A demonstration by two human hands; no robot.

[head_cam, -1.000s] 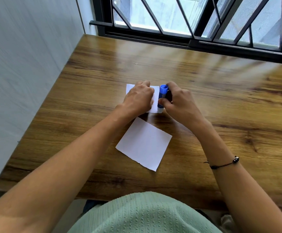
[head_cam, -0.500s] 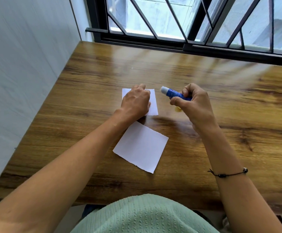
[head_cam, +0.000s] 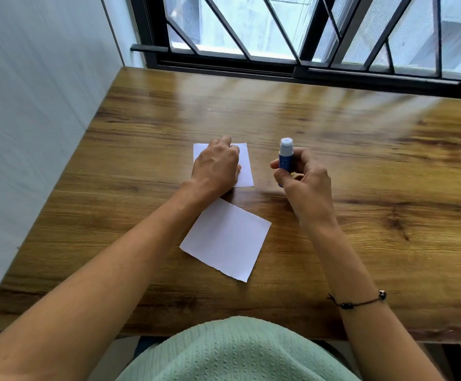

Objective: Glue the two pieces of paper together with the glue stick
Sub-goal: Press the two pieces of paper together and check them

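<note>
Two white paper pieces lie on the wooden table [head_cam: 361,166]. The far small paper [head_cam: 246,166] is held down by my left hand [head_cam: 215,166], which rests on it with curled fingers and covers most of it. The near paper [head_cam: 225,239] lies free, turned at an angle, partly under my left forearm. My right hand [head_cam: 303,182] grips the blue glue stick [head_cam: 285,156] upright, right of the far paper and off it. Its pale tip points up and is uncapped.
A white wall runs along the table's left side. A black barred window frame [head_cam: 278,70] borders the far edge. My green-clad torso is at the near edge. A dark cord bracelet [head_cam: 355,301] circles my right wrist.
My right hand lifted the glue stick off the far paper, moved it right and turned it upright. The left hand stayed on the far paper.
</note>
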